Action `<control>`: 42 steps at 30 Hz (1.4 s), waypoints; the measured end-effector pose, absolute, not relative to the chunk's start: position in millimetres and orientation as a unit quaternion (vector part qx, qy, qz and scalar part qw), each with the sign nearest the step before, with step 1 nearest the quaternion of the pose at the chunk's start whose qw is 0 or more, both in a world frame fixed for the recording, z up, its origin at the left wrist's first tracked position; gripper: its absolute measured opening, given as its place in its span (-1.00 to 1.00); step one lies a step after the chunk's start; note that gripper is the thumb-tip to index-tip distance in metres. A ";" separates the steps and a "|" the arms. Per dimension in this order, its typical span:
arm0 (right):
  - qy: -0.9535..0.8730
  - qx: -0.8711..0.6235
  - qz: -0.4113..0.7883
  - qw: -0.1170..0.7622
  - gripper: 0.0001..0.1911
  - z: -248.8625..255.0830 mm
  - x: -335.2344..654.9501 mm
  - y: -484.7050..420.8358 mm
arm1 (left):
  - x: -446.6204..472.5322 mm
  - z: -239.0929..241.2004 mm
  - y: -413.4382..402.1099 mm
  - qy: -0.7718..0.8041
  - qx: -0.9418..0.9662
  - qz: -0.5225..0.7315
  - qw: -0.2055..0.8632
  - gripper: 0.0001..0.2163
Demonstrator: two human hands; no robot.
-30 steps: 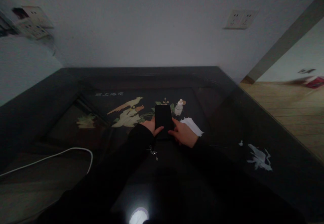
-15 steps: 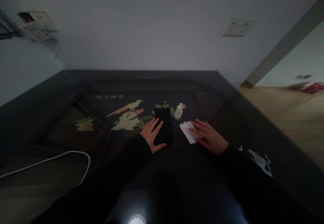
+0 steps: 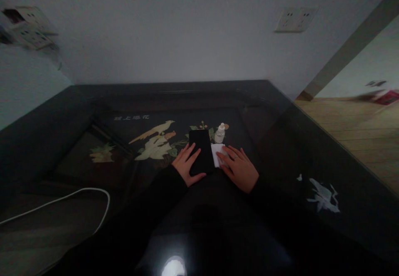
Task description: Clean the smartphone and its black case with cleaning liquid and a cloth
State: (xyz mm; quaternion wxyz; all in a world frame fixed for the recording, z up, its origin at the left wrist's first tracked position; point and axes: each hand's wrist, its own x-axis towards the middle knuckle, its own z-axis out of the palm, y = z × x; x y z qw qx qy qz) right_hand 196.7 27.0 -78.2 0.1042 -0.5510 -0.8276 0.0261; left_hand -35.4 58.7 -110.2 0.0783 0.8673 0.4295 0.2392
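L hand point(image 3: 188, 164) on blk phone point(image 3: 201, 147), R hand point(image 3: 239, 167) on wht paper point(image 3: 216, 153) alongside.

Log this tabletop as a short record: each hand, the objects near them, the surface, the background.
Left hand: fingers spread on black phone-like slab
Right hand: fingers on white sheet or cloth, beside the slab's right edge
Bottle: small, white, upright, beyond the white piece
Table: dark, glossy, bird design
Cable: white, far left
Background: pale wall, sockets
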 end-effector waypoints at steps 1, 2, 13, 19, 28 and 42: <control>-0.826 -0.554 0.025 0.106 -0.58 -78.3 195.8 28.1 | -35.6 -111.2 59.2 0.429 0.867 0.238 0.082 -0.28; -0.824 -0.556 0.023 0.108 -0.58 -78.3 195.0 28.9 | -35.7 -111.9 59.4 0.429 0.867 0.238 0.086 -0.28; -0.750 -0.570 0.136 0.307 -0.72 -69.9 209.3 59.4 | -32.2 -99.8 53.0 0.447 0.856 0.234 0.107 -0.29; -0.710 -0.596 0.161 0.338 -0.56 -76.7 199.7 107.4 | -31.9 -99.3 52.5 0.448 0.856 0.235 0.106 -0.29; -0.717 -0.579 0.161 0.353 -0.71 -86.5 192.1 114.0 | -33.2 -102.4 52.6 0.439 0.859 0.238 0.110 -0.30; -0.708 -0.511 0.088 0.480 -0.69 -85.9 210.0 86.0 | -35.9 -101.1 47.1 0.433 0.870 0.229 0.061 -0.31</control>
